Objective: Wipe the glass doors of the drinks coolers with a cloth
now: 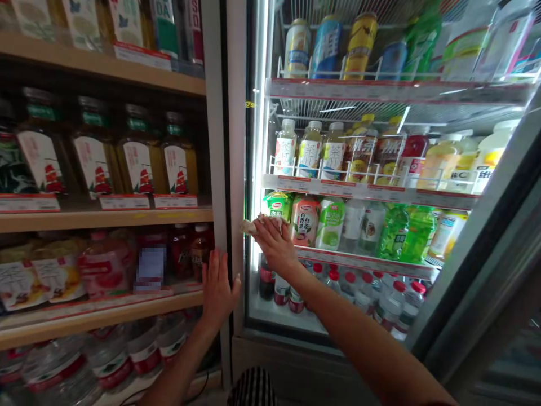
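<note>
My right hand (274, 242) presses a crumpled white cloth (253, 225) against the left inner edge of an open drinks fridge (236, 169), beside a green-topped bottle (276, 206) and a pink-labelled bottle (304, 221). My left hand (217, 288) lies flat with fingers spread on the fridge's grey side frame, next to red drink bottles (190, 248) on the wooden shelf. It holds nothing.
The fridge's glass door (486, 254) stands swung open at the right. Wire racks inside carry rows of bottles and cans (329, 48). Wooden shelves (105, 217) at left hold oil bottles, juice and water bottles (110, 355). A striped garment (252, 389) shows at the bottom.
</note>
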The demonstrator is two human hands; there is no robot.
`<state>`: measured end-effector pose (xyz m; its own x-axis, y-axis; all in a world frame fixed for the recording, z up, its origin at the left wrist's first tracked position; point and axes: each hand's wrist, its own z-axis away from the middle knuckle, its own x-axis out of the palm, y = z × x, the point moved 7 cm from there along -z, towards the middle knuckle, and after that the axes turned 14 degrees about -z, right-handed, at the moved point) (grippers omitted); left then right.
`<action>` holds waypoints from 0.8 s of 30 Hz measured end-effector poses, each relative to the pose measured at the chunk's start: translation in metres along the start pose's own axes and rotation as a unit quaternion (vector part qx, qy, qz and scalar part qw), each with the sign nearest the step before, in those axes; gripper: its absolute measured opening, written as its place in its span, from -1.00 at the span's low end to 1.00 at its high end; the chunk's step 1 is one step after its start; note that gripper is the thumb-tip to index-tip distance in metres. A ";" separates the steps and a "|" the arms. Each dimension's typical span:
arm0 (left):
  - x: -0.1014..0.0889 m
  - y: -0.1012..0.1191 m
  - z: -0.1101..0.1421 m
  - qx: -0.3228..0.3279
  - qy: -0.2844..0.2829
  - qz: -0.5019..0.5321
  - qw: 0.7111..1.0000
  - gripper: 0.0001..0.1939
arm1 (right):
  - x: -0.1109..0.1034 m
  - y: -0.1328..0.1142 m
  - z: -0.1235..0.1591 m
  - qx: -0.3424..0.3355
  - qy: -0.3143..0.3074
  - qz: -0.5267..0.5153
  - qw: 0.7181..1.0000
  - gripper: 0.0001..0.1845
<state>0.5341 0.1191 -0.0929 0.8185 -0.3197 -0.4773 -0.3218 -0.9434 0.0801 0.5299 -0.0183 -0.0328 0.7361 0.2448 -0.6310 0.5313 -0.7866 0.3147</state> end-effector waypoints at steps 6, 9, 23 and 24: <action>-0.007 0.013 -0.014 0.022 0.026 0.014 0.999 -0.29 | 0.007 -0.022 0.036 -0.162 -0.083 0.014 0.983 -0.58; -0.013 0.018 -0.026 0.020 0.033 0.030 0.999 -0.30 | -0.017 -0.002 0.013 -0.114 -0.041 0.020 0.992 -0.57; -0.054 0.029 -0.086 0.026 0.129 0.076 0.988 -0.33 | -0.050 0.024 -0.060 -0.046 0.049 0.026 0.997 -0.56; -0.056 0.033 -0.091 0.028 0.136 0.086 0.987 -0.33 | -0.058 0.030 -0.067 -0.019 0.068 0.030 0.997 -0.56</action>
<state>0.5208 0.0982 0.0166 0.8450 -0.4927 -0.2078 -0.4856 -0.8698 0.0875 0.5312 -0.0183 0.0604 0.8163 0.2744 -0.5083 0.4974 -0.7813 0.3770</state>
